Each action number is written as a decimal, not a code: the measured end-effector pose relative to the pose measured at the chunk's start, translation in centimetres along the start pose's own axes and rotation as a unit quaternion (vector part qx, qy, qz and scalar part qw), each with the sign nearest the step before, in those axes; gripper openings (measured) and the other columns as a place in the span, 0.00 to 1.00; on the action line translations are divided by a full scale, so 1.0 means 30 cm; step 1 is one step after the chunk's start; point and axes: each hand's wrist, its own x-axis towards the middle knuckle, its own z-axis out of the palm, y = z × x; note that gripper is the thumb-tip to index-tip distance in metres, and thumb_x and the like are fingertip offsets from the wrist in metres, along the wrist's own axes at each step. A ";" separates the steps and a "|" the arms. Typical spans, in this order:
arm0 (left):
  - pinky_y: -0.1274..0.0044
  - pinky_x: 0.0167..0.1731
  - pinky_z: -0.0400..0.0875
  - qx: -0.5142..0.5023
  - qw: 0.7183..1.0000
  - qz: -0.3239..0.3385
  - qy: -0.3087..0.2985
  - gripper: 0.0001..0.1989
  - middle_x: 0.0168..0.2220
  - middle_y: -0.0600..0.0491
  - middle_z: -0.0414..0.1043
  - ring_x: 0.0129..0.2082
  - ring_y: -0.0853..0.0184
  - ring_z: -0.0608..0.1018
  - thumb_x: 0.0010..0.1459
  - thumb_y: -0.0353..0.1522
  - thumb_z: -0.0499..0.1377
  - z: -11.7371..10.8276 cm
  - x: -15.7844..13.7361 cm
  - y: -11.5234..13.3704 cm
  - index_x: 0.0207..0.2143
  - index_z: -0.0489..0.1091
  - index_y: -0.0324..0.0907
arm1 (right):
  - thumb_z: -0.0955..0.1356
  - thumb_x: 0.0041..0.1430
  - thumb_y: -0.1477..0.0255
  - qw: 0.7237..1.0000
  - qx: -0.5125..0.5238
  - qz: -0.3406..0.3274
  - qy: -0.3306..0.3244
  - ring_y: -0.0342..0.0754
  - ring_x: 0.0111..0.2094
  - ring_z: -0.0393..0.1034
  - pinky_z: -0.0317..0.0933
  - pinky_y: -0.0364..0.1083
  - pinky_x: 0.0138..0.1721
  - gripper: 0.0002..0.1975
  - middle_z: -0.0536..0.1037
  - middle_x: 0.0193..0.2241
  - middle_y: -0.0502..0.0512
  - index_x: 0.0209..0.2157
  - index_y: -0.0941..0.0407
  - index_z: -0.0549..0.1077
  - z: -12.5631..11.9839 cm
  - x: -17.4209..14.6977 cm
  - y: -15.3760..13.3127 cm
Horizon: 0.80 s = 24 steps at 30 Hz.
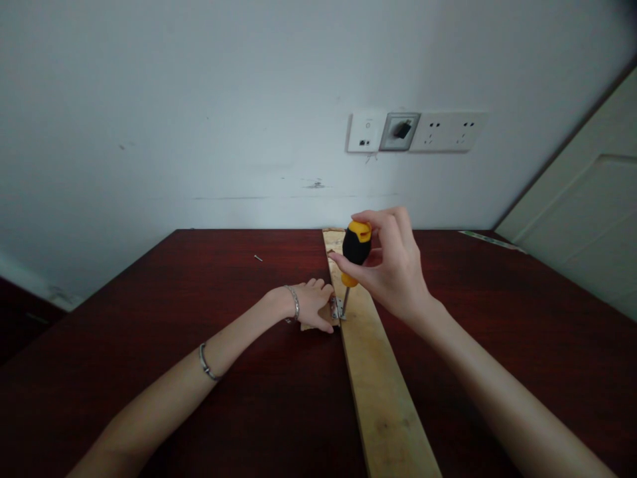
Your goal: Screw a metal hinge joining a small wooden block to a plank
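Note:
A short screwdriver with a black and yellow handle is in my right hand, fingers closed round the handle. Its shaft points down at a small metal hinge, which lies across the edge of a long wooden board. My left hand lies with fingers spread over a small wooden piece on the board's left side, thumb and fingertips close to the hinge. Most of that piece is hidden under the hand. Whether the tip sits in a screw is too small to tell.
A loose screw lies on the dark red table, left of the board. A thin patterned strip rests at the back right. Wall sockets are above the table, and a pale door stands at right.

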 end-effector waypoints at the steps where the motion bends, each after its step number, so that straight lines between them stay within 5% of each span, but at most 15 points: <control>1: 0.66 0.47 0.67 0.000 1.000 -0.002 -0.002 0.39 0.51 0.39 0.62 0.50 0.51 0.68 0.47 0.54 0.59 -0.002 -0.001 0.001 0.52 0.59 0.35 | 0.72 0.52 0.71 1.000 -0.004 0.001 0.004 0.49 0.38 0.68 0.74 0.49 0.33 0.22 0.63 0.41 0.57 0.48 0.54 0.64 0.001 -0.001 -0.001; 7: 0.67 0.48 0.66 0.000 1.000 0.004 0.000 0.38 0.50 0.41 0.63 0.50 0.53 0.67 0.46 0.55 0.59 0.005 0.008 -0.006 0.51 0.60 0.38 | 0.72 0.52 0.72 1.000 -0.018 0.009 0.012 0.48 0.37 0.68 0.73 0.49 0.32 0.23 0.64 0.41 0.56 0.48 0.55 0.64 0.004 -0.001 0.004; 24: 0.68 0.50 0.64 -0.003 1.000 0.021 0.002 0.38 0.51 0.42 0.62 0.51 0.53 0.66 0.48 0.55 0.58 0.013 0.009 -0.018 0.52 0.59 0.38 | 0.71 0.51 0.74 0.994 0.043 0.020 -0.097 0.45 0.35 0.68 0.70 0.41 0.24 0.21 0.68 0.42 0.57 0.48 0.56 0.66 -0.064 0.030 0.015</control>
